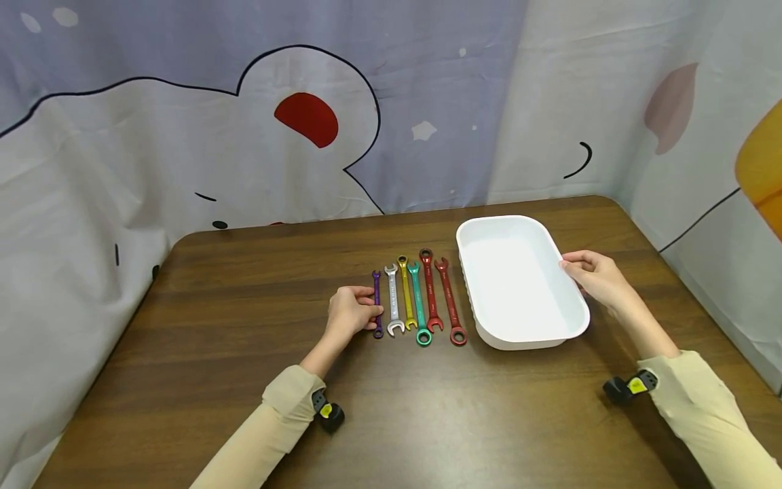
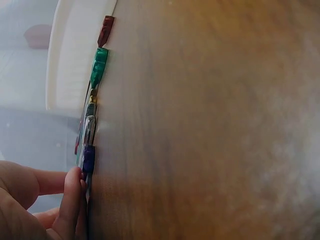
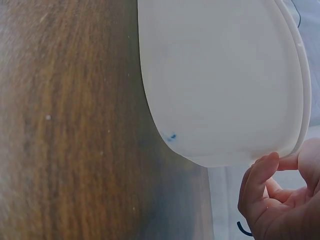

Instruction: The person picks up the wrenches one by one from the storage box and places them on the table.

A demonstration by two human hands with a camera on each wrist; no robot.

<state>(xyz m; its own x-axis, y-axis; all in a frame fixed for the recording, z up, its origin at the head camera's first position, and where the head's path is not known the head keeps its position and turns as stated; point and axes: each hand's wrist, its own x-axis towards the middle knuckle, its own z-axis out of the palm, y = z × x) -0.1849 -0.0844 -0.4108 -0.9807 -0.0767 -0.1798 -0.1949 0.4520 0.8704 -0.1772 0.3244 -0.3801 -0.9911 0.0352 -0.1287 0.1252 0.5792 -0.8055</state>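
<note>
A row of colored combination wrenches lies side by side on the wooden table. At its left end, my left hand (image 1: 351, 312) pinches the small purple wrench (image 1: 377, 293) between thumb and fingers; in the left wrist view the fingertips meet at the purple wrench (image 2: 89, 159). To the right of it come a silver wrench (image 1: 393, 299), a yellow wrench (image 1: 406, 288), a green wrench (image 1: 418, 299) and two red ones, the outer red wrench (image 1: 449, 295) nearest the tray. My right hand (image 1: 595, 278) grips the right rim of a white plastic tray (image 1: 519, 278), thumb on top.
The wooden table (image 1: 244, 319) extends well to the left and in front of the wrenches. A printed curtain (image 1: 427, 102) hangs behind its back edge and along the sides. Each wrist wears a black camera (image 1: 330, 415) on a strap.
</note>
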